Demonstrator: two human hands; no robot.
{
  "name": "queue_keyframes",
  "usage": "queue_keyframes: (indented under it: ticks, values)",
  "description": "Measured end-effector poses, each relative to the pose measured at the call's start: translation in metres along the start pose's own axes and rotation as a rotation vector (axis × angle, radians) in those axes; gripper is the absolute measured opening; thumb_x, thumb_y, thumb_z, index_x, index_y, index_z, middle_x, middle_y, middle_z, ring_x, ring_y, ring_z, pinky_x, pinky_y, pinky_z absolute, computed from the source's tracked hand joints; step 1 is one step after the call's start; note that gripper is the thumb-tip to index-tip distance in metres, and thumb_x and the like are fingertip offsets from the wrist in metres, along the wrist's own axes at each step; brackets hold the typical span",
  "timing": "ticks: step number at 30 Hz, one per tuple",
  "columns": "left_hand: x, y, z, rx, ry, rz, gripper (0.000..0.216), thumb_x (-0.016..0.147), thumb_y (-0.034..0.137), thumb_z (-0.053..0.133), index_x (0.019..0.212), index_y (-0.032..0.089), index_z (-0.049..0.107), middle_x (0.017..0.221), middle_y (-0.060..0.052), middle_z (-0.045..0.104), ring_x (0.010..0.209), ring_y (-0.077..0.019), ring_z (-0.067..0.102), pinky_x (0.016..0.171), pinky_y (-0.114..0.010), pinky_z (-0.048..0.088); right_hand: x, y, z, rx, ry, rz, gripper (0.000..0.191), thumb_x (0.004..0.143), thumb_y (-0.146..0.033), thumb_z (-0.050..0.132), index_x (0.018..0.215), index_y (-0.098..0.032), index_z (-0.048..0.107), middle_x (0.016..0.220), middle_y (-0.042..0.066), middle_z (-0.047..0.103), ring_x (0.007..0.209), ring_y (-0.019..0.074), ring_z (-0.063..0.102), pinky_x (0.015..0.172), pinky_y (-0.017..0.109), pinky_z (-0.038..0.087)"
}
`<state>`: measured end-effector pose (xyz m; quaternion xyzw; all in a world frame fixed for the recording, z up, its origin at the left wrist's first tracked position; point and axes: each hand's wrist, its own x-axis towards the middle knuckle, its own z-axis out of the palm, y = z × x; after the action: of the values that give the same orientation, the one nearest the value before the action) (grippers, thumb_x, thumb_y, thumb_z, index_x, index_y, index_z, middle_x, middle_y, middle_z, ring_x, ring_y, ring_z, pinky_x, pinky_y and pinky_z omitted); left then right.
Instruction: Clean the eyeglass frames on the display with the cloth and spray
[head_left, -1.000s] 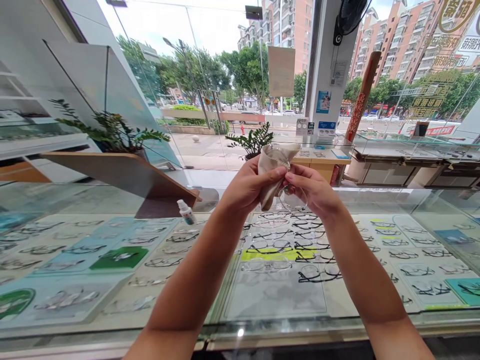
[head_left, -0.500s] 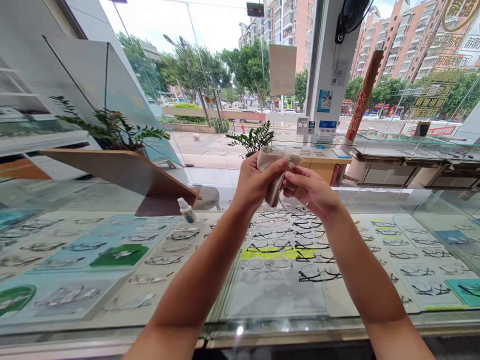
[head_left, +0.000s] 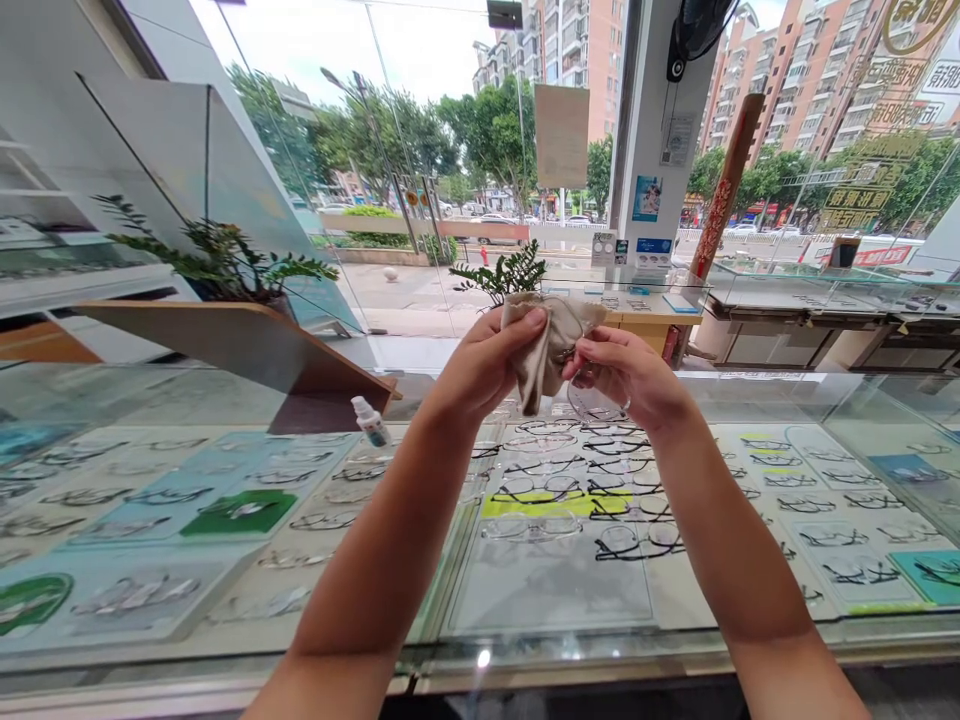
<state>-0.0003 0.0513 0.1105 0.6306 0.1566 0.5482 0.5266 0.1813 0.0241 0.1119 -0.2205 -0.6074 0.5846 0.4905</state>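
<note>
My left hand (head_left: 480, 368) is closed on a beige cleaning cloth (head_left: 536, 362), its thumb pressed on top near the upper edge. The cloth is bunched, with a fold hanging down. Beside it my right hand (head_left: 634, 378) pinches a pair of eyeglasses (head_left: 598, 408); one thin-rimmed clear lens shows below the fingers. The rest of the frame is hidden by the cloth and fingers. Both hands are held close together above the glass display counter (head_left: 555, 600).
Rows of eyeglass frames (head_left: 536, 525) lie inside the counter. A small white spray bottle (head_left: 370, 422) stands on the glass left of my forearm. A tilted wooden board (head_left: 247, 340) is at the left, with potted plants (head_left: 506, 275) beyond. Another showcase (head_left: 787, 300) stands at the back right.
My left hand has shifted slightly left and the cloth is now spread wider, its fold hanging further left. More of the lens shows under my right hand.
</note>
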Motion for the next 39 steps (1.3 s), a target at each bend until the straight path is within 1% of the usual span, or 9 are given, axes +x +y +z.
queue_keyframes:
  ticks: [5, 9, 15, 18, 23, 26, 29, 33, 39]
  values:
    - [-0.005, 0.004, 0.002, -0.002, -0.094, 0.022, 0.039, 0.068, 0.039, 0.096, 0.09, 0.016, 0.072, 0.076, -0.005, 0.074, 0.063, -0.0176, 0.07, 0.059, -0.027, 0.058, -0.002, 0.0, 0.0, 0.018, -0.029, -0.028, 0.021, 0.078, -0.038, 0.08, 0.076, -0.021, 0.068, 0.076, 0.002, 0.067, 0.074, 0.0145, 0.056, 0.069, 0.031, 0.045]
    - [-0.004, -0.001, 0.015, -0.036, 0.027, 0.109, 0.039, 0.066, 0.04, 0.098, 0.081, 0.017, 0.07, 0.063, 0.0, 0.069, 0.049, -0.0126, 0.063, 0.048, -0.023, 0.053, 0.0, 0.005, 0.004, 0.073, -0.046, -0.02, 0.025, 0.076, -0.041, 0.084, 0.079, -0.021, 0.069, 0.076, 0.001, 0.064, 0.076, 0.0149, 0.058, 0.067, 0.03, 0.044]
    - [-0.003, -0.009, 0.032, -0.036, 0.17, 0.18, 0.044, 0.081, 0.053, 0.086, 0.068, 0.019, 0.06, 0.044, 0.006, 0.053, 0.032, -0.0077, 0.045, 0.035, -0.02, 0.042, 0.001, 0.011, 0.01, 0.041, -0.059, -0.011, 0.025, 0.078, -0.042, 0.081, 0.079, -0.02, 0.068, 0.08, 0.002, 0.064, 0.075, 0.0141, 0.055, 0.068, 0.031, 0.043]
    - [0.0, -0.011, 0.03, -0.044, 0.209, 0.197, 0.047, 0.085, 0.06, 0.08, 0.069, 0.02, 0.06, 0.045, 0.007, 0.051, 0.033, -0.0074, 0.045, 0.036, -0.019, 0.042, 0.001, 0.01, 0.007, 0.016, -0.076, -0.004, 0.022, 0.078, -0.04, 0.079, 0.079, -0.02, 0.069, 0.08, 0.002, 0.066, 0.075, 0.0141, 0.055, 0.069, 0.031, 0.043]
    - [0.0, -0.002, 0.008, -0.014, 0.037, 0.111, 0.046, 0.079, 0.06, 0.086, 0.078, 0.018, 0.067, 0.059, 0.001, 0.064, 0.048, -0.0125, 0.062, 0.046, -0.023, 0.052, 0.001, 0.006, -0.002, 0.01, -0.068, -0.011, 0.022, 0.078, -0.039, 0.078, 0.079, -0.02, 0.067, 0.08, 0.003, 0.066, 0.079, 0.0157, 0.057, 0.07, 0.031, 0.045]
    - [-0.004, 0.007, -0.004, 0.011, -0.088, 0.048, 0.041, 0.078, 0.052, 0.089, 0.085, 0.016, 0.071, 0.07, -0.003, 0.071, 0.058, -0.0162, 0.069, 0.052, -0.025, 0.056, 0.001, 0.004, -0.004, 0.024, -0.079, -0.02, 0.023, 0.079, -0.04, 0.078, 0.076, -0.02, 0.066, 0.078, 0.004, 0.066, 0.076, 0.0149, 0.056, 0.069, 0.031, 0.046]
    - [-0.006, 0.009, -0.003, 0.023, -0.136, 0.051, 0.039, 0.073, 0.042, 0.094, 0.091, 0.016, 0.071, 0.075, -0.004, 0.074, 0.062, -0.0169, 0.071, 0.057, -0.026, 0.059, 0.001, 0.005, -0.003, 0.052, -0.093, -0.024, 0.024, 0.078, -0.04, 0.079, 0.074, -0.02, 0.066, 0.077, 0.003, 0.065, 0.075, 0.014, 0.056, 0.069, 0.03, 0.046]
    - [-0.003, -0.002, 0.013, -0.007, -0.009, 0.131, 0.04, 0.069, 0.042, 0.096, 0.086, 0.018, 0.068, 0.065, 0.001, 0.07, 0.049, -0.0119, 0.063, 0.047, -0.022, 0.053, 0.002, 0.009, 0.001, 0.106, -0.052, -0.013, 0.023, 0.078, -0.038, 0.08, 0.08, -0.02, 0.066, 0.079, 0.002, 0.063, 0.078, 0.0146, 0.058, 0.07, 0.03, 0.049]
    - [0.004, -0.017, 0.03, 0.0, 0.233, 0.171, 0.047, 0.078, 0.057, 0.087, 0.073, 0.019, 0.061, 0.049, 0.005, 0.056, 0.037, -0.0076, 0.051, 0.036, -0.018, 0.039, 0.005, 0.015, 0.005, 0.146, -0.001, 0.031, 0.018, 0.08, -0.034, 0.08, 0.085, -0.02, 0.069, 0.084, 0.002, 0.066, 0.078, 0.0136, 0.058, 0.068, 0.028, 0.051]
